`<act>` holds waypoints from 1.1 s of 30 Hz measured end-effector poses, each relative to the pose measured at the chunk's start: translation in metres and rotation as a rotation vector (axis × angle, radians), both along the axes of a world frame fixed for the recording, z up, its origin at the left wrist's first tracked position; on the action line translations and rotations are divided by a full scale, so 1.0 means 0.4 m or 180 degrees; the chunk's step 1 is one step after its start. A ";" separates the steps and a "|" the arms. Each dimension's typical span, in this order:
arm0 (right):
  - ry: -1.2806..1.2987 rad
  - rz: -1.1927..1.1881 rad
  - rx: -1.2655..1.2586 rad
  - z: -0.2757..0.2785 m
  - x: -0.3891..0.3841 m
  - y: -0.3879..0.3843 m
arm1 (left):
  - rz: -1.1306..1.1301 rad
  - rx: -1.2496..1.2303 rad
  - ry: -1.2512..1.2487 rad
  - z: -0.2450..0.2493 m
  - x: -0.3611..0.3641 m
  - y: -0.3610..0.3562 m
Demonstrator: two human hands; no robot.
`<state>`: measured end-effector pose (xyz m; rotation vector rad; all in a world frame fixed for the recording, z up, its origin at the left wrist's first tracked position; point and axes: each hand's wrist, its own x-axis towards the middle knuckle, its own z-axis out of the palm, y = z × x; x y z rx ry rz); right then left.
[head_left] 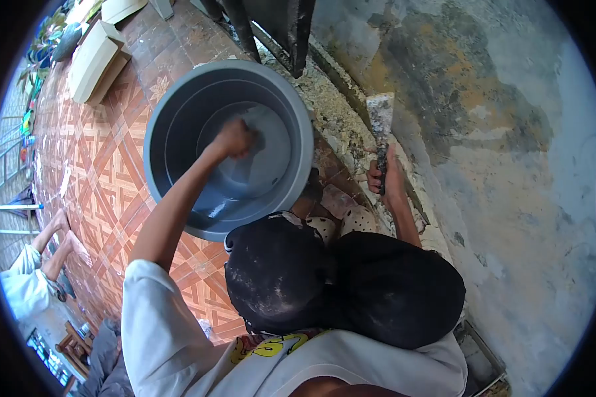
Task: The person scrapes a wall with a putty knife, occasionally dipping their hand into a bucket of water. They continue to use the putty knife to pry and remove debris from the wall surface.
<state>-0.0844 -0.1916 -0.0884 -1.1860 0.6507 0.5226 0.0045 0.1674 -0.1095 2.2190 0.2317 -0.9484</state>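
My left hand [234, 139] is inside a large grey plastic tub [179, 135], its fingers curled closed above the tub's bottom. What it holds, if anything, is hidden. A darker wet-looking patch and a shiny spot show on the tub's bottom. To the right, my right hand [393, 177] is wrapped round the dark handle of a scraper [380, 114]. Its wide blade points away from me and is smeared with whitish material. Scraper and hand are over a rough, crumbly ledge [338, 114] along the foot of the wall.
A stained, patchy wall [510, 198] rises on the right. Dark metal posts [242, 30] stand beyond the tub. A cardboard box [94, 63] lies on the patterned tiles [106, 182] at the upper left. Another person's bare legs [63, 245] are at the left. Spotted pale clogs [359, 220] are below me.
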 end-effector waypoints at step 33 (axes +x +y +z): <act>-0.0025 0.0033 0.0070 -0.030 -0.004 -0.010 | -0.1685 -0.1323 -0.1188 0.262 0.063 -0.407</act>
